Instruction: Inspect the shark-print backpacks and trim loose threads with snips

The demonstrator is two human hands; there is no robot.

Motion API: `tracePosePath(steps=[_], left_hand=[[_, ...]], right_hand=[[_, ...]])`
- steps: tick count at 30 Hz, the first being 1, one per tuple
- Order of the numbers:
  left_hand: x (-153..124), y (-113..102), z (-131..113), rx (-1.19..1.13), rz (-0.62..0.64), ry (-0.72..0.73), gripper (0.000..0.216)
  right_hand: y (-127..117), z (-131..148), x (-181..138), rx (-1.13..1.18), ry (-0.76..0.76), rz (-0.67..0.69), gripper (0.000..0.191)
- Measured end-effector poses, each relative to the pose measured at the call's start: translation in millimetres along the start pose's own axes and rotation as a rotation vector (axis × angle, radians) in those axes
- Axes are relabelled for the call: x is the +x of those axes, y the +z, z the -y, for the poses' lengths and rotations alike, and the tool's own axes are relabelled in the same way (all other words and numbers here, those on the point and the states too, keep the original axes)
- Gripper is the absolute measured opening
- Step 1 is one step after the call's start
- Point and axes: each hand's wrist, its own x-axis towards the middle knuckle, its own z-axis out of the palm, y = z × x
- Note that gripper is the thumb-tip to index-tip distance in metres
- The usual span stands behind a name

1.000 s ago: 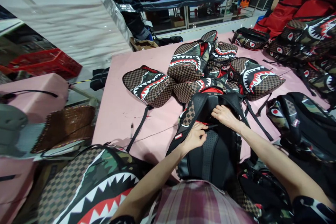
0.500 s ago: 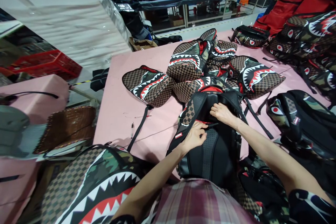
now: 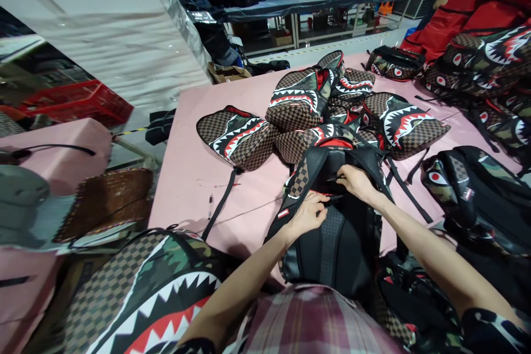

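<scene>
Black padded backpack with brown-checkered side panel [image 3: 352, 249]: one, head view, back panel upward at the near edge of the pink-covered desk [image 3: 178, 177], directly before you, beneath both hands. Long axis: from your plaid garment [image 3: 311, 318] away toward the checkered shark-mouth bags [image 3: 294, 102]. Your left hand [image 3: 307, 215]: nearer you, left of centre, fingers partway up the back; grip cannot be told. Your right hand [image 3: 357, 183]: farther up, right of centre, fingertips bunched; pinch cannot be told. Hands: apart from each other.
</scene>
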Motion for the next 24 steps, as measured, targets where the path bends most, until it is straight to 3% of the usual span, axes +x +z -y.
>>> tracePosePath(steps=[4, 7, 11, 18, 21, 24], left_hand=[[-5, -5, -1, 0.028, 0.036, 0.051, 0.015], [-15, -5, -3, 0.052, 0.070, 0.110, 0.015], [-28, -4, -5, 0.094, 0.111, 0.149, 0.016], [-32, -3, -7, 0.137, 0.152, 0.116, 0.017], [-19, -6, -5, 0.198, 0.179, 0.099, 0.018], [6, -6, 3, 0.354, 0.251, 0.089, 0.034]], right_hand=[[2, 6, -40, 0.168, 0.095, 0.053, 0.035], [17, 22, -81, 0.037, 0.040, 0.110, 0.042], [36, 41, -114, -0.005, 0.037, 0.058, 0.059], [44, 39, -116, 0.082, 0.054, 0.040, 0.067], [40, 30, -108, 0.283, 0.104, -0.025, 0.066], [25, 20, -96, 0.584, 0.209, -0.184, 0.063]])
